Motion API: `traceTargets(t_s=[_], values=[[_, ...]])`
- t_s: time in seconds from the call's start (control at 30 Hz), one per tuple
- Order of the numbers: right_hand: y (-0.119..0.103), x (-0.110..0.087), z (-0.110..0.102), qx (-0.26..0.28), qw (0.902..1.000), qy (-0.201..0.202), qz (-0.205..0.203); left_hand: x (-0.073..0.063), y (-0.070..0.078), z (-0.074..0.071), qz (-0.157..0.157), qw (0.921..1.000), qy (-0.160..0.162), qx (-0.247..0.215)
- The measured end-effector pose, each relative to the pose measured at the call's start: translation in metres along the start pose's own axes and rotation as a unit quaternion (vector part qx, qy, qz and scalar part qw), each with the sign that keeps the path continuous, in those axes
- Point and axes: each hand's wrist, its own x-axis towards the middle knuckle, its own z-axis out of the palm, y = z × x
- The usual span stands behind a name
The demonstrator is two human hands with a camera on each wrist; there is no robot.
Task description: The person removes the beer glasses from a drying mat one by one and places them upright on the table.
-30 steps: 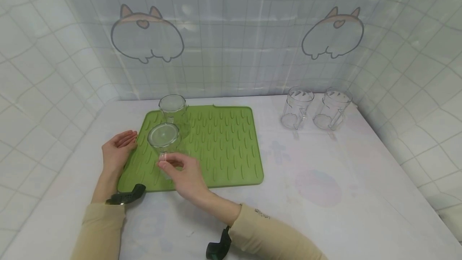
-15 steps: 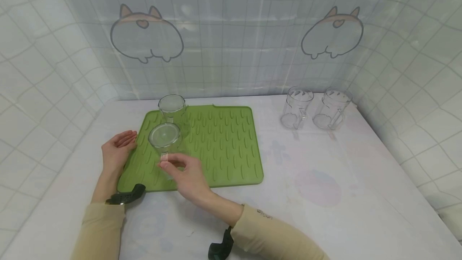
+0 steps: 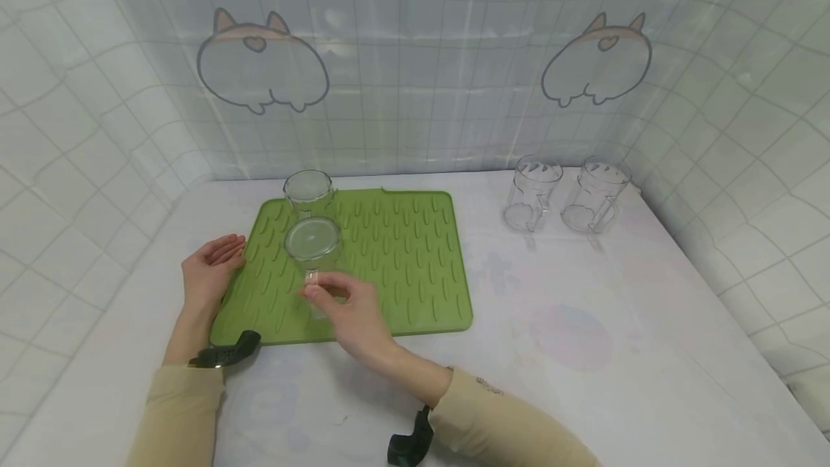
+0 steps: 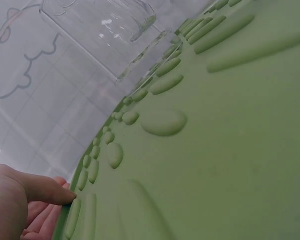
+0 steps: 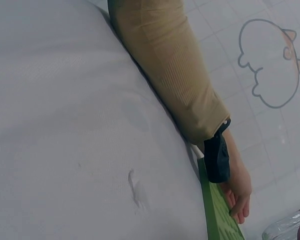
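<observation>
My right hand point(image 3: 350, 308) pinches the handle of a clear glass mug point(image 3: 313, 238) over the left part of a green ridged mat point(image 3: 415, 272). The mug looks bottom up, its thick base uppermost. Just behind it, a second glass mug point(image 3: 308, 186) stands on the mat's back left corner, partly overlapped. My left hand point(image 3: 210, 272) lies by the mat's left edge; in the left wrist view its thumb point(image 4: 50, 190) touches the rim while the other fingers sit outside it. A glass mug point(image 4: 105, 35) crosses the top of that view. The right wrist view barely shows the held mug point(image 5: 284, 227).
Two more glass mugs, a left one point(image 3: 533, 193) and a right one point(image 3: 595, 194), stand rim up at the back right of the white cloth-covered table point(image 3: 551, 380). Tile-patterned curtains point(image 3: 428, 78) rise behind and along both sides.
My right hand has carried the pinched mug a little to the right over the mat, mostly in the last half second. The left hand and the other mugs have stayed in place.
</observation>
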Motion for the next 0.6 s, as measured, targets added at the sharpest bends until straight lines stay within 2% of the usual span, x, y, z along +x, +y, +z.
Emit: traceTargets(t_s=[0.33,0.6], values=[[-0.004,-0.002,-0.010,0.007,0.9999,0.007,-0.002,-0.001,0.001,-0.001,-0.003,0.9997,-0.005,-0.024],[-0.005,-0.002,-0.020,0.014,0.9997,0.013,-0.011,-0.002,0.001,0.001,0.000,1.0000,0.001,0.000]])
